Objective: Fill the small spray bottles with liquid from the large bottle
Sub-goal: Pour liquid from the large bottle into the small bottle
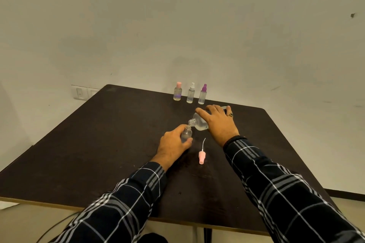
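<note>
Head view, right hand tilting large bottle, left hand gripping small bottle

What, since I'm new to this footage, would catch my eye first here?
At the middle of the table, the right hand tips the large bottle onto the mouth of the small bottle that the left hand grips. A pink spray cap lies just nearer, and three capped bottles stand in a row by the far edge.
</note>
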